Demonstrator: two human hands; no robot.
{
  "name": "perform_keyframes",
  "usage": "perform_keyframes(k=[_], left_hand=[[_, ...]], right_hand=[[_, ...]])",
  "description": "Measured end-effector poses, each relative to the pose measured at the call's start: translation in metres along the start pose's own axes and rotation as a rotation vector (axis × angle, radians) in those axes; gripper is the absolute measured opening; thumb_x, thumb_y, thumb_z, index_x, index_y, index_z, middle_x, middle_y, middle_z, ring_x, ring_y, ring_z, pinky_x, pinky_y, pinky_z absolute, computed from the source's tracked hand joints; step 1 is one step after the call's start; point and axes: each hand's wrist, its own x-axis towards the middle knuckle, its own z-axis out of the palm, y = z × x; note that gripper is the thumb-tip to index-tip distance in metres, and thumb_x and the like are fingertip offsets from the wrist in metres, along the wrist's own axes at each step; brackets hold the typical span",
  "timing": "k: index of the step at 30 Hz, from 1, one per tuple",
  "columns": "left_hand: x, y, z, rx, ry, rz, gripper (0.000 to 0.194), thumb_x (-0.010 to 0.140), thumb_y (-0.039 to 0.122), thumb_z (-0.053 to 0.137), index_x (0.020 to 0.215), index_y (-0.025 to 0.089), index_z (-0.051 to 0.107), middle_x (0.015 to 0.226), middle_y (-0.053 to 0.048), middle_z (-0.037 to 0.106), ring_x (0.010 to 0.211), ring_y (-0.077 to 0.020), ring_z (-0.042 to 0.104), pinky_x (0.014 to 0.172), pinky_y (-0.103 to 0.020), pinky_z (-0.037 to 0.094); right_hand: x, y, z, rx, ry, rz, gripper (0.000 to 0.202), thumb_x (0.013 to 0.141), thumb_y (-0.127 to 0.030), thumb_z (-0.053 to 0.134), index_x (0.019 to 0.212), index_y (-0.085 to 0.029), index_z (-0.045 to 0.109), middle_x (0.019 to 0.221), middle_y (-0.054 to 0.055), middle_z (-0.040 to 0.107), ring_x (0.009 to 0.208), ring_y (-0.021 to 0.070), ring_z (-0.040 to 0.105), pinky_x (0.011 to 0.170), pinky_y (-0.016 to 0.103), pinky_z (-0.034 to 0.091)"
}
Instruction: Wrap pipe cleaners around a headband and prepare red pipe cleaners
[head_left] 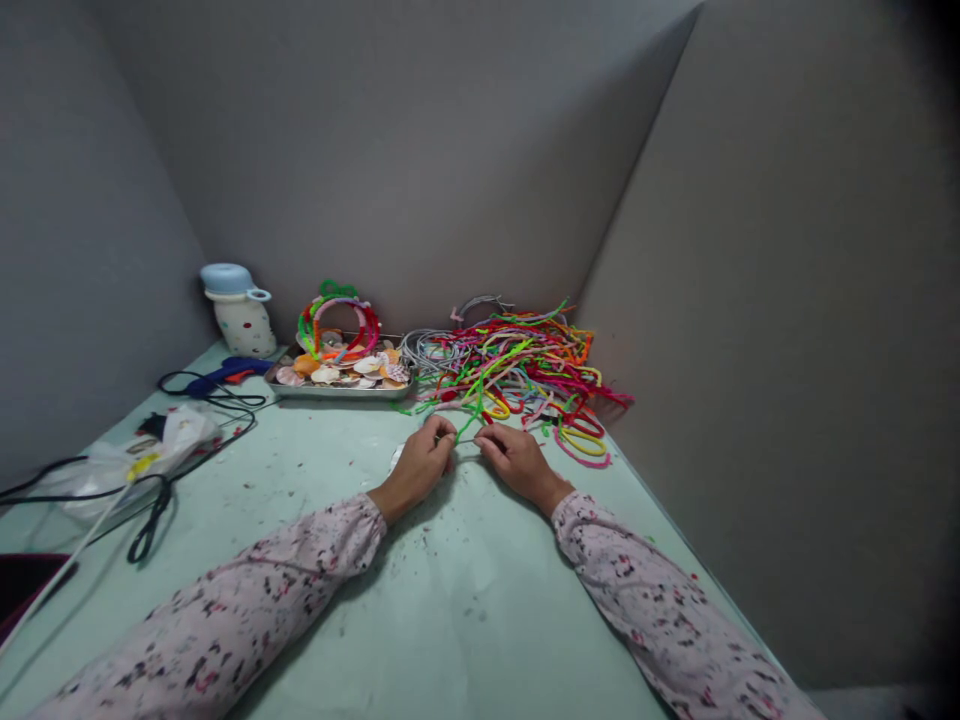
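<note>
My left hand is closed in a pinch just in front of a heap of coloured pipe cleaners. A bright green pipe cleaner rises from its fingertips toward the heap. Facing it, my right hand also pinches, at the end of a thin greyish strand that spans the small gap between the hands. Whether the strand is a bare wire or part of a pipe cleaner, I cannot tell. Fingers hide the ends. Behind my left hand, a small shiny whitish thing is partly covered.
A metal tray holds seashells, with pipe-cleaner rings on top. Left of it stand a blue-lidded bottle and a blue tool, perhaps a glue gun. Black cable and a plastic bag lie left. Walls enclose the back and right.
</note>
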Motion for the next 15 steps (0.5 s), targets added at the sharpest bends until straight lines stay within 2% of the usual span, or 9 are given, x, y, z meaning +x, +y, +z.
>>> perform_keyframes(k=[2, 6, 15], left_hand=[[-0.0001, -0.0001, 0.0004, -0.013, 0.008, 0.003, 0.008, 0.083, 0.025, 0.046, 0.089, 0.021, 0.049, 0.055, 0.007, 0.052, 0.05, -0.012, 0.05, 0.053, -0.023, 0.037], [-0.001, 0.0029, 0.0004, 0.046, 0.017, 0.061, 0.011, 0.078, 0.018, 0.049, 0.089, 0.021, 0.047, 0.062, 0.007, 0.051, 0.052, -0.0099, 0.047, 0.052, -0.021, 0.035], [0.0007, 0.0009, 0.0013, 0.118, 0.031, 0.225, 0.009, 0.08, 0.016, 0.051, 0.088, 0.018, 0.054, 0.083, 0.0, 0.056, 0.068, -0.0106, 0.052, 0.062, -0.022, 0.043]], right_hand=[[0.0, 0.0008, 0.0004, -0.001, 0.012, 0.01, 0.013, 0.09, -0.024, 0.053, 0.089, -0.019, 0.065, 0.082, 0.003, 0.068, 0.074, 0.0144, 0.06, 0.069, 0.024, 0.043], [-0.0003, 0.0015, 0.0009, 0.007, 0.035, 0.023, 0.013, 0.09, -0.024, 0.053, 0.089, -0.019, 0.064, 0.081, 0.002, 0.068, 0.072, 0.0146, 0.06, 0.068, 0.024, 0.043], [-0.0006, 0.0011, 0.0005, 0.018, 0.044, 0.034, 0.013, 0.09, -0.024, 0.052, 0.09, -0.019, 0.065, 0.081, 0.002, 0.068, 0.071, 0.0148, 0.06, 0.066, 0.024, 0.043]])
